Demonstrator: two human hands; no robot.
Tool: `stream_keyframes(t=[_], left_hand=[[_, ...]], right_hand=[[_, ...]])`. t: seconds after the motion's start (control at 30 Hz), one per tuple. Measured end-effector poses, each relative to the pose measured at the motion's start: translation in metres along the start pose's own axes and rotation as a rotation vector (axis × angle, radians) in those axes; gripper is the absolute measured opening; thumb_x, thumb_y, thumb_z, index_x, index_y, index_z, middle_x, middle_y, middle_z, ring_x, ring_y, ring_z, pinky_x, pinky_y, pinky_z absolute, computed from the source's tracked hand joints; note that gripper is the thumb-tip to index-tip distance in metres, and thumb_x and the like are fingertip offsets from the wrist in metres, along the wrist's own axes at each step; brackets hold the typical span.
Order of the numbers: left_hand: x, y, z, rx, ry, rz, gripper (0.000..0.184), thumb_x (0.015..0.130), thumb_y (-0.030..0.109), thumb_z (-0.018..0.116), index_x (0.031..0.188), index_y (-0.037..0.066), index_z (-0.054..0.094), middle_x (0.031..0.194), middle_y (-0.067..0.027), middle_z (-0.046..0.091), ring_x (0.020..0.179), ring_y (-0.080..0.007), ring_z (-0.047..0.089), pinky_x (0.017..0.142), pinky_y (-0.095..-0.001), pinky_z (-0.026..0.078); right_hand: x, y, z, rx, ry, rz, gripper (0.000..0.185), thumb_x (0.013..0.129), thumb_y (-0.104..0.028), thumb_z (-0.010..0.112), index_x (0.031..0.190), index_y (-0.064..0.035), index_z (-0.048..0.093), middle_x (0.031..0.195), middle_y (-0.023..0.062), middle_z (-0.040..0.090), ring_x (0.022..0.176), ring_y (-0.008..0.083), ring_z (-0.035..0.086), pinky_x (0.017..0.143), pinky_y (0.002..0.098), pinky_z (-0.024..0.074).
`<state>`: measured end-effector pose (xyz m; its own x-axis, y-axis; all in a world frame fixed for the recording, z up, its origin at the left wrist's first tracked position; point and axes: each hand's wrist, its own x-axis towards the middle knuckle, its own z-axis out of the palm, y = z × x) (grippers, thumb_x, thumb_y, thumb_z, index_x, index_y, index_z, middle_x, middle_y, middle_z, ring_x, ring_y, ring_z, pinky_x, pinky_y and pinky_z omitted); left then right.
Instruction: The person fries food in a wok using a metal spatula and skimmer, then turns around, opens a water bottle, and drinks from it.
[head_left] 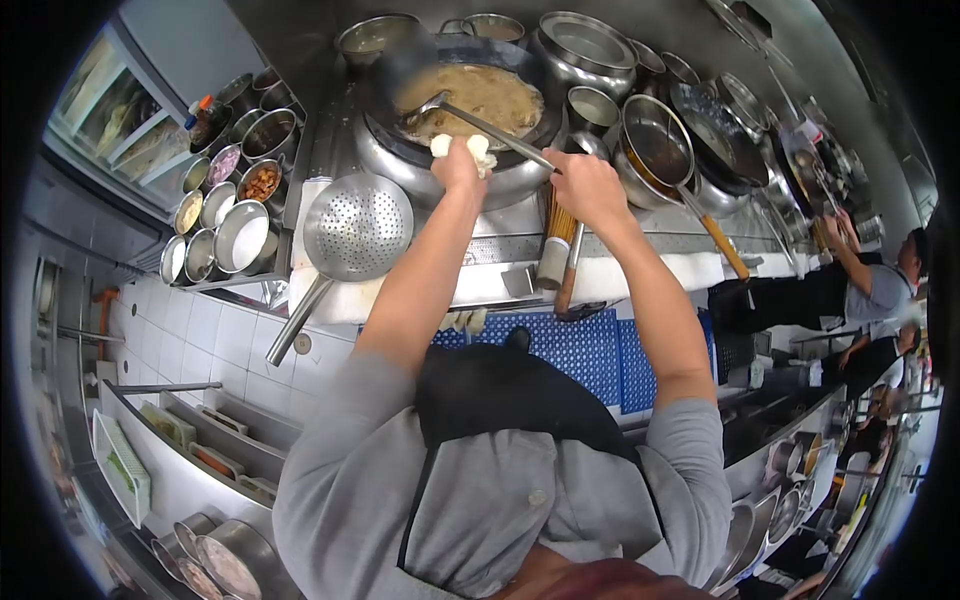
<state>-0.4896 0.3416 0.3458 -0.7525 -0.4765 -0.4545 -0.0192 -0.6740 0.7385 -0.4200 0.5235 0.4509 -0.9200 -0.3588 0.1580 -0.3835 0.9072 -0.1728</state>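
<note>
A large dark wok sits on the steel range, with bubbling brownish liquid and some pieces in it. My right hand is closed around the long metal handle of a ladle, whose bowl dips into the liquid at the left. At the wok's near rim, my left hand is closed on a bunched white cloth. A round perforated strainer lies left of my left forearm. Below my right hand lie a bamboo brush and a wooden-handled tool.
Metal containers of ingredients and white bowls stand at the left. Several pots line the back, including a lidded one. A wooden-handled strainer rests over a pot at right. Another person works farther right.
</note>
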Motion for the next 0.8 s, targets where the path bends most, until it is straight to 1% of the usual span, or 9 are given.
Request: stream_keyframes(t=[0.17,0.27,0.33,0.37,0.47,0.53,0.6,0.73,0.8], left_hand=[[-0.01,0.014,0.004,-0.012,0.023,-0.098,0.034,0.086,0.023,0.061,0.111,0.0,0.06,0.092,-0.0134,0.068,0.064,-0.0275,0.066,0.043,-0.0392,0.047],[0.004,0.002,0.001,-0.019,-0.01,-0.059,0.033,0.086,0.023,0.062,0.11,0.0,0.059,0.092,-0.0134,0.068,0.064,-0.028,0.066,0.042,-0.0385,0.046],[0.009,-0.003,-0.004,0.017,-0.056,-0.095,0.029,0.087,0.028,0.063,0.105,0.006,0.061,0.088,-0.0116,0.067,0.065,-0.0273,0.065,0.044,-0.037,0.046],[0.017,-0.006,-0.011,-0.016,-0.161,-0.162,0.029,0.086,0.031,0.066,0.102,0.008,0.062,0.085,-0.01,0.066,0.068,-0.0255,0.065,0.048,-0.0378,0.048],[0.027,-0.005,-0.052,-0.158,-0.599,-0.363,0.022,0.088,0.038,0.07,0.093,0.018,0.063,0.078,-0.0032,0.065,0.073,-0.0211,0.065,0.056,-0.0375,0.05],[0.016,-0.001,-0.079,-0.176,-0.656,-0.448,0.016,0.089,0.031,0.07,0.092,0.017,0.063,0.078,-0.0017,0.067,0.074,-0.0179,0.066,0.059,-0.036,0.054],[0.002,-0.004,-0.114,-0.212,-0.845,-0.545,0.012,0.092,0.023,0.063,0.098,0.012,0.062,0.088,-0.006,0.068,0.076,-0.0207,0.067,0.063,-0.0359,0.058],[0.017,-0.027,-0.204,-0.09,-0.806,-0.745,0.029,0.091,0.028,0.061,0.116,0.014,0.059,0.098,-0.0065,0.066,0.079,-0.0262,0.067,0.063,-0.0382,0.057],[-0.001,-0.037,-0.234,0.061,-0.696,-0.684,0.049,0.079,0.043,0.069,0.111,0.007,0.059,0.082,-0.013,0.064,0.061,-0.0277,0.063,0.045,-0.0349,0.053]], right_hand=[[-0.05,0.026,0.019,0.251,0.157,0.141,0.037,0.086,-0.014,0.064,0.123,-0.0123,0.066,0.096,0.0222,0.07,0.09,0.038,0.068,0.081,0.0448,0.054],[-0.064,0.035,0.085,0.666,0.252,0.309,0.036,0.086,-0.013,0.066,0.122,-0.0074,0.066,0.096,0.0184,0.072,0.082,0.0296,0.07,0.077,0.0379,0.054],[-0.07,0.041,0.138,1.024,0.347,0.307,0.04,0.091,-0.007,0.064,0.13,-0.0016,0.058,0.08,0.0039,0.066,0.061,0.0084,0.057,0.051,0.0241,0.0446],[-0.083,0.029,0.134,1.178,0.368,0.336,0.041,0.092,-0.005,0.061,0.133,-0.0026,0.055,0.075,0.0041,0.064,0.056,0.0071,0.054,0.044,0.0226,0.0385],[-0.128,0.016,0.115,1.243,0.393,0.511,0.039,0.092,-0.004,0.061,0.131,-0.0019,0.056,0.077,0.0005,0.06,0.06,0.0074,0.055,0.054,0.0225,0.0449],[-0.159,0.024,0.127,1.374,0.478,0.56,0.04,0.093,-0.005,0.061,0.132,-0.0033,0.054,0.071,-0.0022,0.055,0.054,0.0061,0.05,0.048,0.0216,0.0404],[-0.188,0.044,0.156,0.988,0.643,0.527,0.035,0.09,-0.008,0.063,0.124,-0.0019,0.059,0.071,-0.0019,0.058,0.058,0.0079,0.051,0.053,0.026,0.0434],[-0.255,0.033,0.164,0.784,0.659,0.752,0.032,0.086,-0.019,0.065,0.114,-0.0051,0.061,0.07,0.0131,0.063,0.061,0.0218,0.062,0.058,0.0367,0.0477],[-0.276,0.022,0.159,0.725,0.591,0.882,0.031,0.086,-0.017,0.063,0.114,-0.005,0.06,0.072,0.0149,0.066,0.065,0.028,0.067,0.059,0.0407,0.049]])
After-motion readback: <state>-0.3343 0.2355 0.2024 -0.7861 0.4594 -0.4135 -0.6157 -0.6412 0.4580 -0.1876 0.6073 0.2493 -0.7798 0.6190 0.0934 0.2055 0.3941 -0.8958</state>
